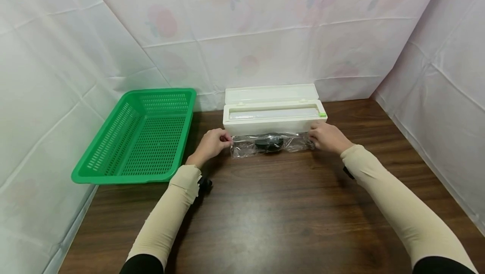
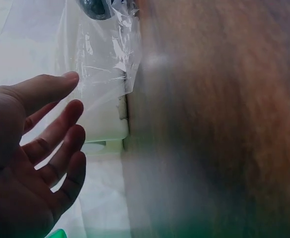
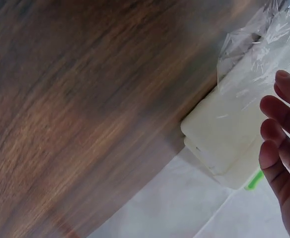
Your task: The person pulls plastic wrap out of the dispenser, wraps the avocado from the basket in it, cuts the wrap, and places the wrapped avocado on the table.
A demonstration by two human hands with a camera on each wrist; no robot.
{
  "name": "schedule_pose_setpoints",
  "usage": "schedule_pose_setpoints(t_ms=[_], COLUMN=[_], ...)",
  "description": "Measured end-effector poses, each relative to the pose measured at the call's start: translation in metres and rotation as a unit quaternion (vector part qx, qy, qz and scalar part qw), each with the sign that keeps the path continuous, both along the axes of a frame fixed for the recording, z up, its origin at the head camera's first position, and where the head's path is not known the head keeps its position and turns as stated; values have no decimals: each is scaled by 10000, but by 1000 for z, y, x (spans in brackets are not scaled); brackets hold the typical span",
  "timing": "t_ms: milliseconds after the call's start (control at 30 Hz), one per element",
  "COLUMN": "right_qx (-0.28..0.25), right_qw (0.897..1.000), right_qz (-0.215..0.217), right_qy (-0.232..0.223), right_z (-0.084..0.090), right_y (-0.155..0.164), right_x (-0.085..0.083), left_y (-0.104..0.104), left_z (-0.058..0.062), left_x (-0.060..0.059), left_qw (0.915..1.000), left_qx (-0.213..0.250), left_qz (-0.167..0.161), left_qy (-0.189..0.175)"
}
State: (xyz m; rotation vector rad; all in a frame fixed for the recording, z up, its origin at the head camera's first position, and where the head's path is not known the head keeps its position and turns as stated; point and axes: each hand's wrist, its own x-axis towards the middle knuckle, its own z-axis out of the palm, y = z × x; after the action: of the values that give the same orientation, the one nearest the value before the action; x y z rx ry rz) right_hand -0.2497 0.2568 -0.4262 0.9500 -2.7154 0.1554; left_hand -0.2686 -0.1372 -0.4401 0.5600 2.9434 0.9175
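Note:
A sheet of clear plastic wrap [image 1: 246,147] stretches between my two hands, in front of a white cling film dispenser [image 1: 274,125]. Inside the wrap, near its middle, lies a dark, shiny, rounded object [image 1: 270,142]; its kind is hidden by glare and folds. My left hand [image 1: 214,142] pinches the wrap's left end between thumb and index finger, the other fingers loosely bent in the left wrist view. At the right end, my right hand [image 1: 329,137] pinches the wrap beside the dispenser's front right corner. Crinkled wrap [image 3: 264,54] also shows in the right wrist view.
The dispenser's lid [image 1: 270,93] stands raised at the back, with a white roll [image 1: 274,114] inside and a green slider [image 1: 322,114] at the right. Left of it sits a green plastic basket [image 1: 184,139]. White printed cloth walls [image 1: 242,34] enclose the brown wooden table [image 1: 265,223].

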Motion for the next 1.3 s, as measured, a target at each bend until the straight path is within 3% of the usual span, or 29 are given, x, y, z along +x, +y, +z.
schedule_pose_setpoints(t_ms=[200, 600, 767, 933, 1133, 1300], right_qx=[246, 628, 462, 345, 240, 246], right_qw=[9993, 9951, 9917, 9865, 9850, 9844], right_qz=[10, -50, -165, -446, -633, -662], right_qy=[-299, -763, -1189, -1535, -1585, -1611], right_z=[-5, -7, -4, -1, 2, 2], right_y=[-4, -11, -16, -16, -12, -7], right_x=[-1, -10, -11, -12, -11, -11], left_y=[5, 14, 14, 10, 4, 3], left_z=[-5, -2, -4, -2, 2, 3], left_x=[-3, -2, -2, -3, -6, -6], left_qw=[9992, 9973, 9974, 9977, 9967, 9965], left_qx=[-362, -710, -694, -536, -342, -288], left_qz=[-39, 36, 46, 44, 387, 564], left_qy=[-189, -197, -168, -409, -627, -542])
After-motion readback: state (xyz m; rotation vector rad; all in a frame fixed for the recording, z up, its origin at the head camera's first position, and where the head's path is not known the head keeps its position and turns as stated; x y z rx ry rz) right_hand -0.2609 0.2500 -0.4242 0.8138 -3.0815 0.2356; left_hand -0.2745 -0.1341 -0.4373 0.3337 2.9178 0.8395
